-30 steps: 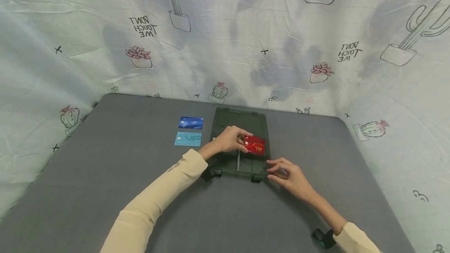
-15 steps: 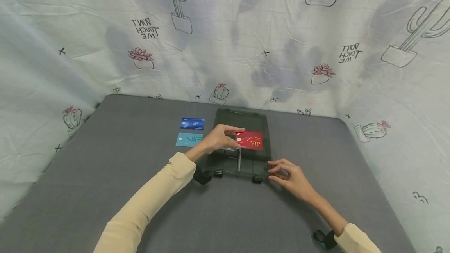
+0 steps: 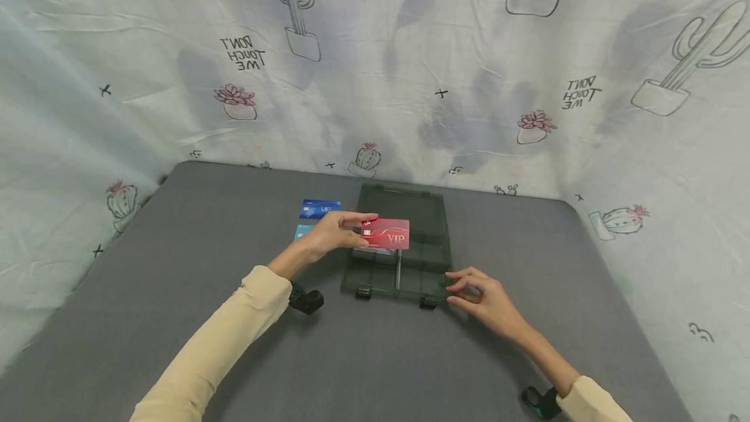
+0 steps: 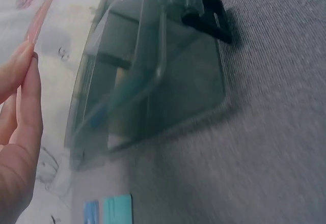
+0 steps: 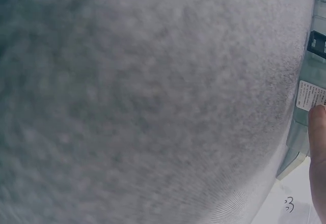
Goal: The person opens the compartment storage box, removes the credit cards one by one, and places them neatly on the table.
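Observation:
My left hand (image 3: 329,234) pinches a red VIP card (image 3: 389,234) by its left end, thumb below and fingers above. The card is held up over an open dark translucent plastic case (image 3: 375,277) with a divider (image 3: 399,269). In the left wrist view, the red card (image 4: 42,20) shows edge-on between thumb and fingers. My right hand (image 3: 489,298) rests its fingertips against the case's right side, fingers loosely bent; in the right wrist view a fingertip lies by a printed white label (image 5: 309,95) on the case. A pale card (image 3: 375,251) lies in the case.
Left of the case a blue VIP card (image 3: 319,208) and a light blue card (image 3: 302,232), partly behind my left hand, lie on the grey tabletop (image 3: 205,266). The case's lid (image 3: 404,204) lies open toward the back. A cactus-print curtain (image 3: 381,70) surrounds the table.
My left hand has lifted the red card from over the case's right part and carried it left. The card now faces up more fully. My right hand stays at the case's side.

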Demonstrator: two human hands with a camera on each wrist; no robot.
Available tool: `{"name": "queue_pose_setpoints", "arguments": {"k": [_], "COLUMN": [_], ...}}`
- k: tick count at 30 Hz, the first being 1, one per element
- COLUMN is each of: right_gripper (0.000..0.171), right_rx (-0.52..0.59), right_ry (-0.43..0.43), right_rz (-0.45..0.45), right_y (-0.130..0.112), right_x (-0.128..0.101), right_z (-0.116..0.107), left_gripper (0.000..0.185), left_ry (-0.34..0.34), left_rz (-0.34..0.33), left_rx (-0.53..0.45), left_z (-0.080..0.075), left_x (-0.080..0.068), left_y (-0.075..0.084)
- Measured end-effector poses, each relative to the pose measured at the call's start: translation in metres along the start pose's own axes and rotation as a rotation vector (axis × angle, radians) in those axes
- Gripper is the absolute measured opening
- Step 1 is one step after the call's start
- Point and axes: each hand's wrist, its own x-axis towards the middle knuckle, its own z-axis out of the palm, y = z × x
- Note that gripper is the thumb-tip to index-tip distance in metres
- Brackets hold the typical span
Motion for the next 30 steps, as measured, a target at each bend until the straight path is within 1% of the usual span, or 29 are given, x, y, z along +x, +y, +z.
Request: {"name": "queue_pose_setpoints", "arguments": {"k": [2, 5, 8, 13, 17, 21, 28, 30], "right_gripper": [0.011, 0.012, 0.012, 0.014, 0.015, 0.013, 0.014, 0.014], "right_rx": [0.002, 0.006, 0.007, 0.003, 0.006, 0.014, 0.028, 0.032], "right_ry": [0.001, 0.002, -0.002, -0.002, -0.003, -0.007, -0.013, -0.015], "right_rz": [0.004, 0.012, 0.019, 0.001, -0.010, -0.009, -0.001, 0.003], "right_y": [0.000, -0.001, -0.001, 0.002, 0.003, 0.004, 0.005, 0.005], "right_x": [-0.001, -0.003, -0.003, -0.002, -0.002, -0.002, -0.002, -0.002], "right_z": [0.000, 0.000, 0.000, 0.001, 0.002, 0.001, 0.000, 0.000], "left_gripper": [0.054, 0.056, 0.057, 0.057, 0.057, 0.057, 0.057, 0.058], "left_ry": [0.020, 0.031, 0.036, 0.046, 0.057, 0.085, 0.117, 0.115], "left_rz": [-0.026, -0.054, -0.063, -0.065, -0.090, -0.123, -0.152, -0.162], "left_rx": [-0.024, -0.055, -0.076, -0.060, -0.049, -0.035, -0.013, -0.015], "left_z": [-0.005, -0.012, -0.019, -0.032, -0.040, -0.047, -0.057, -0.060], "left_x": [-0.005, -0.012, -0.019, -0.032, -0.039, -0.046, -0.063, -0.068], "left_y": [-0.003, -0.005, -0.007, -0.009, -0.012, -0.015, -0.023, -0.025]}}
